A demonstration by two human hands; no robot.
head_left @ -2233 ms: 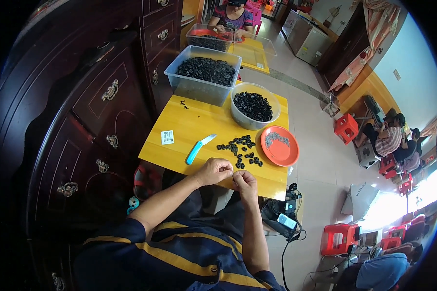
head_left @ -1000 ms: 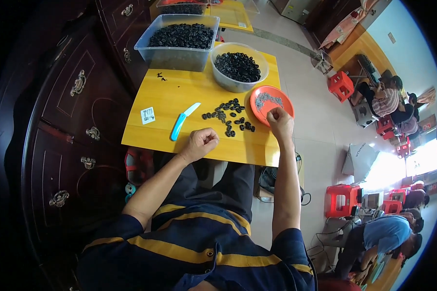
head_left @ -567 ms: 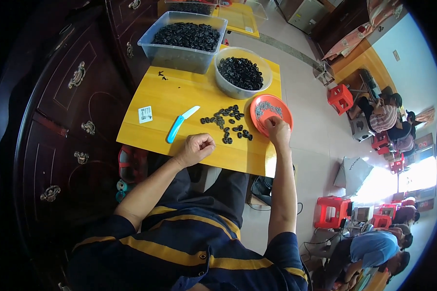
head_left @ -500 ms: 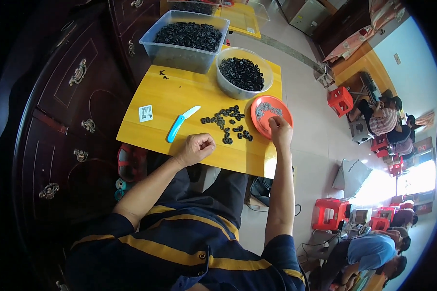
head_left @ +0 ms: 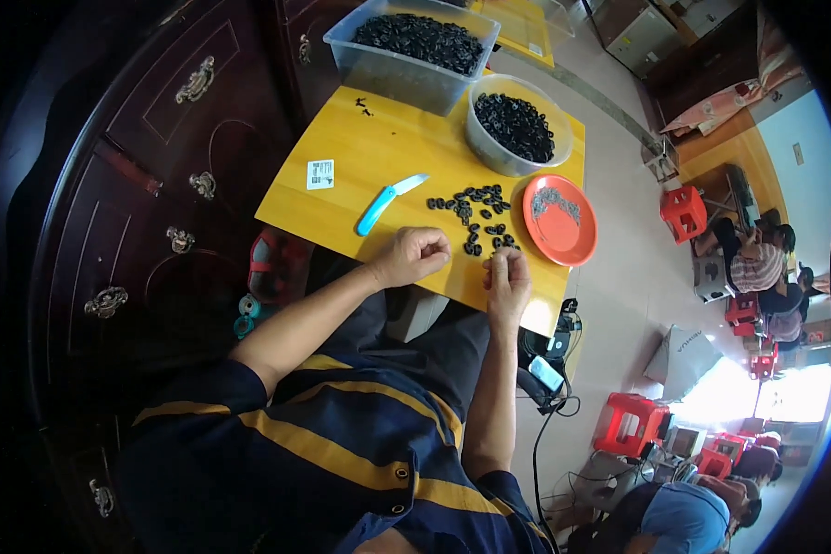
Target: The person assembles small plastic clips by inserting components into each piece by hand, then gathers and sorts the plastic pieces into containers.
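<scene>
My left hand [head_left: 413, 257] is curled at the table's near edge, fingers pinched around something I cannot make out. Close by on its right, my right hand [head_left: 507, 282] pinches thumb and fingers together; whatever sits between them is too small to name. Just beyond both hands lie loose black oval rings [head_left: 482, 195], spread in a loose patch. An orange-red plate [head_left: 560, 242] to their right bears a heap of tiny grey metal pieces [head_left: 556, 202]. Left of the rings rests a knife with a turquoise handle [head_left: 376, 211], its blade pointing away to the right.
A clear tub [head_left: 402, 88] full of black parts and a round translucent bowl [head_left: 505, 164] of black rings stand at the yellow table's [head_left: 295, 205] far side. A white label [head_left: 320, 174] lies at left. Dark drawers [head_left: 180, 111] flank the left; red stools [head_left: 632, 420] and people are at right.
My right hand has left the orange-red plate and come left and nearer, beside my left hand. My left hand stays curled. The whole view has shifted.
</scene>
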